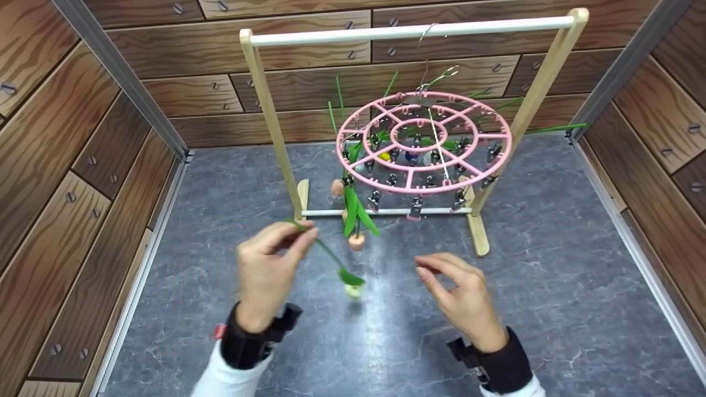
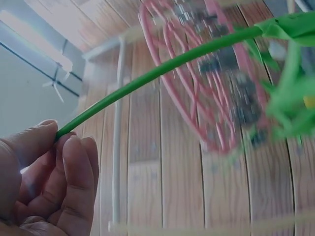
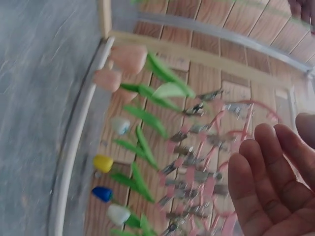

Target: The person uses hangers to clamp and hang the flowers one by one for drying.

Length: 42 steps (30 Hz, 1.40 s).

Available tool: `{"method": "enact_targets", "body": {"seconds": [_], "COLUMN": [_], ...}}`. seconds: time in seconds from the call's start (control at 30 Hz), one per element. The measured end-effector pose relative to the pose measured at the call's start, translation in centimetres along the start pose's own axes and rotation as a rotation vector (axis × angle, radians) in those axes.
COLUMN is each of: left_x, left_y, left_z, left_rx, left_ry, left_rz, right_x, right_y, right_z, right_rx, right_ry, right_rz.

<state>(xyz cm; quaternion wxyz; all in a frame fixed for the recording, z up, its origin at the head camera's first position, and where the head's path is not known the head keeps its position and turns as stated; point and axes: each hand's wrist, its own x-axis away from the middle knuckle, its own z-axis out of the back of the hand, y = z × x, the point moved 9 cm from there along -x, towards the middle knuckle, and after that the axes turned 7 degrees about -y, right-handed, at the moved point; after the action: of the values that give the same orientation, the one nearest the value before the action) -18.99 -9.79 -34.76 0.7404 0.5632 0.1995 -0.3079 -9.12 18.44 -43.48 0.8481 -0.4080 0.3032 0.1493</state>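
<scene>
My left hand pinches the green stem of an artificial tulip between thumb and fingers. The stem slants down to the right, its pale yellow-green bloom lowest and blurred. In the left wrist view the stem rises from between thumb and fingertip. To the right, my right hand hovers with loosely bent fingers and nothing in it. Ahead of both hands hangs a round pink clip hanger with metal clips. Tulips hang upside down from it, including a peach tulip, a yellow tulip and a blue tulip.
A wooden rack with a white top bar carries the hanger by a wire hook. Its lower white bar and wooden feet stand on the grey marbled surface. Wood-patterned panels enclose the back and sides.
</scene>
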Motion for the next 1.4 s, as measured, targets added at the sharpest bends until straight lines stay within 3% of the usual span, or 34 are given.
{"method": "enact_targets", "body": {"seconds": [0.23, 0.33, 0.47, 0.67, 0.8, 0.97, 1.1, 1.27, 1.4], "left_x": [-1.2, -1.7, -2.3, -3.2, -3.5, -3.4, -2.8, -2.7, -3.0], "left_y": [0.4, 0.1, -0.5, -1.2, -1.7, -2.6, -3.4, -4.1, -4.4], "left_z": [-4.8, -6.4, -8.0, -9.6, -10.6, -13.0, -14.7, -15.3, -15.0], "left_rx": [0.172, 0.239, 0.300, 0.356, 0.361, 0.298, 0.256, 0.274, 0.287], "left_ry": [-0.119, -0.153, -0.185, -0.227, -0.274, -0.432, -0.522, -0.519, -0.485], "left_rz": [0.019, 0.063, 0.147, 0.200, 0.226, 0.229, 0.251, 0.271, 0.284], "right_x": [-0.8, -1.0, -1.3, -1.6, -1.9, -2.2, -2.7, -4.2, -6.3], "right_y": [-0.9, -0.9, -0.5, 0.6, 1.1, 1.1, 1.2, 1.7, 2.3], "right_z": [-1.0, -1.1, -1.1, -1.2, -0.9, -0.2, 0.2, 2.0, 3.6], "right_rx": [-0.023, -0.020, -0.012, 0.040, 0.069, 0.103, 0.128, 0.090, 0.103], "right_ry": [-0.024, -0.026, -0.026, -0.033, -0.013, 0.011, -0.028, 0.033, 0.076], "right_rz": [0.030, 0.026, 0.019, -0.030, -0.021, 0.017, 0.009, -0.013, -0.108]}}
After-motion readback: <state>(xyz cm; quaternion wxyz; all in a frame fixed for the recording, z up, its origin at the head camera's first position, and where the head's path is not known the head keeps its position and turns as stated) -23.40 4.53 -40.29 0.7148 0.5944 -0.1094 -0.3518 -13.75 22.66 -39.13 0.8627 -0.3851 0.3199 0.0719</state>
